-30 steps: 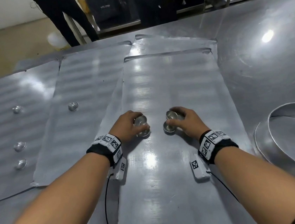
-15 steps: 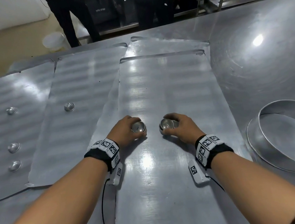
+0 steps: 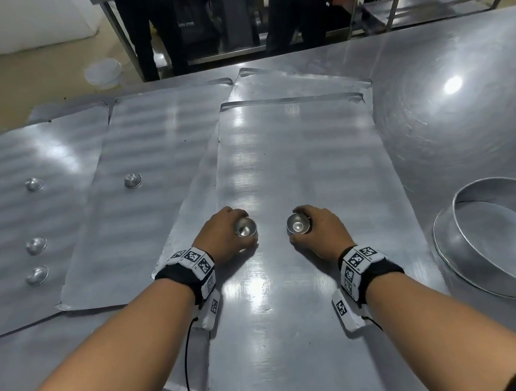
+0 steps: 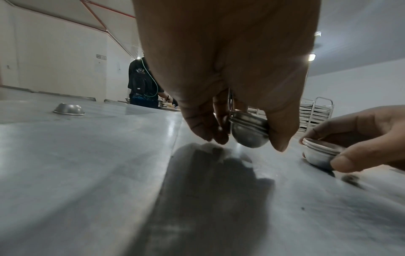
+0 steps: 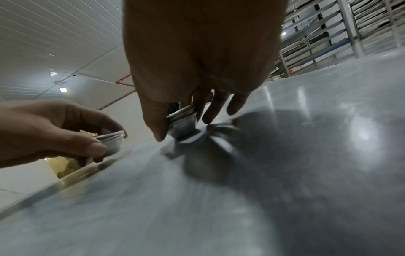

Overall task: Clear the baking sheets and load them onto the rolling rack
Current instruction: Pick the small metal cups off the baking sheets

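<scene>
My left hand (image 3: 222,236) grips a stack of small moulds (image 3: 245,228) and my right hand (image 3: 320,231) grips another stack (image 3: 297,224), both over the near baking sheet (image 3: 295,165). My fingers hide how many moulds each stack has. Since before, both stacks have tilted upward.

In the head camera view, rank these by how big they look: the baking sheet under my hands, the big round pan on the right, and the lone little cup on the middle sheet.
1. Baking sheet, largest.
2. Round pan, partly cut off by the frame edge.
3. Lone cup, smallest by far.
</scene>
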Motion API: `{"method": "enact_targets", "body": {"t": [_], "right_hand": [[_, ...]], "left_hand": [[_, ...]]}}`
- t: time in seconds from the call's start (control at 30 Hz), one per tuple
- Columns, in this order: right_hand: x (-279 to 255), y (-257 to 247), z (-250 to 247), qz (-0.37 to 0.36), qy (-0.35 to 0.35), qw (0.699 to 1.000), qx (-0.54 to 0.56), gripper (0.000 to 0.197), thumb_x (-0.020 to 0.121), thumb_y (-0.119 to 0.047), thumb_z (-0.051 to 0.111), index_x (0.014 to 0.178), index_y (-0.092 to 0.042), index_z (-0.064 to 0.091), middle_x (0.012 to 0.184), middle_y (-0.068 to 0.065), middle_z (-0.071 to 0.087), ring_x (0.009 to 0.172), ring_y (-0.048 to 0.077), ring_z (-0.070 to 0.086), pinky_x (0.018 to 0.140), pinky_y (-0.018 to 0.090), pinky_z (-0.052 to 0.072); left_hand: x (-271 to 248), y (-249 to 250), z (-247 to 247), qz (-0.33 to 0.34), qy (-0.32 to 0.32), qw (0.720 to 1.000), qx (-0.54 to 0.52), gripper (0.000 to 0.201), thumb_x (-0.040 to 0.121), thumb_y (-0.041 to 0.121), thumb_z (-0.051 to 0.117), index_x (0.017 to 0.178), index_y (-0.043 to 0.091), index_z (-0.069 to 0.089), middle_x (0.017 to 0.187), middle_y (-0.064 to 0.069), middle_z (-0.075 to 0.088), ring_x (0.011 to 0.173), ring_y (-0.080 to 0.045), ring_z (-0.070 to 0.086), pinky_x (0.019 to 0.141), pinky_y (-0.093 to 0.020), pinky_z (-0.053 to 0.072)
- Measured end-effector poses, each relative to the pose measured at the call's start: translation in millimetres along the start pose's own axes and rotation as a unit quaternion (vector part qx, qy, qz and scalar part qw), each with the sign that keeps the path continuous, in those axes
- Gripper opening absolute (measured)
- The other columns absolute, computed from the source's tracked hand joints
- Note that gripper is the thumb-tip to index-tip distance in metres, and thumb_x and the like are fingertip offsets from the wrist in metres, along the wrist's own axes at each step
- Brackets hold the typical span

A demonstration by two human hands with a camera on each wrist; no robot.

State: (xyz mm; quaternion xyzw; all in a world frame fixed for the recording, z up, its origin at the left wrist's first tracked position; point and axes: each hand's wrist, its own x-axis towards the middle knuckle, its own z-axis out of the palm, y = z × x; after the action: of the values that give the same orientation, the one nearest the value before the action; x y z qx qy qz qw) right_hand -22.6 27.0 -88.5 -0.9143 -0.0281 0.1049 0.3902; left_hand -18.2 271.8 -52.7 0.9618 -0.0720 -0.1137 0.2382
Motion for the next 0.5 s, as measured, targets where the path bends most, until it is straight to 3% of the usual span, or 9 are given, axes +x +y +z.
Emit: {"method": "enact_targets", "body": {"t": [0.13, 0.3, 0.5], "right_hand": [[-10, -15, 7, 0.010, -0.008, 1.000, 0.017, 0.071, 0.073, -0.030, 0.080, 0.139, -0.024, 0.054, 0.132, -0.001, 0.062, 0.119, 0.020, 0.058, 0.103, 0.037, 0.047], [-18, -55, 18, -0.016, -0.019, 1.000, 0.001, 0.053, 0.074, -0.026, 0.081, 0.123, -0.017, 0.064, 0.116, 0.002, 0.065, 0.107, 0.022, 0.061, 0.093, 0.036, 0.051], [-27, -114, 49, -0.073, -0.033, 0.997, 0.013, 0.050, 0.072, -0.028, 0.085, 0.116, -0.016, 0.065, 0.110, 0.003, 0.067, 0.099, 0.023, 0.064, 0.090, 0.040, 0.053]], "left_hand": [[-17, -12, -13, -0.014, 0.024, 0.999, -0.034, 0.049, 0.074, 0.042, 0.079, 0.117, 0.024, 0.064, 0.107, 0.003, 0.057, 0.096, -0.015, 0.057, 0.087, -0.030, 0.046], [-48, -31, -36, -0.019, 0.065, 0.996, -0.056, 0.051, 0.071, 0.037, 0.085, 0.113, 0.018, 0.064, 0.107, 0.000, 0.060, 0.097, -0.018, 0.058, 0.082, -0.026, 0.042], [-98, -62, -56, -0.082, 0.108, 0.986, -0.102, 0.052, 0.062, 0.041, 0.090, 0.098, 0.019, 0.059, 0.094, 0.003, 0.067, 0.085, -0.015, 0.063, 0.075, -0.032, 0.052]]}}
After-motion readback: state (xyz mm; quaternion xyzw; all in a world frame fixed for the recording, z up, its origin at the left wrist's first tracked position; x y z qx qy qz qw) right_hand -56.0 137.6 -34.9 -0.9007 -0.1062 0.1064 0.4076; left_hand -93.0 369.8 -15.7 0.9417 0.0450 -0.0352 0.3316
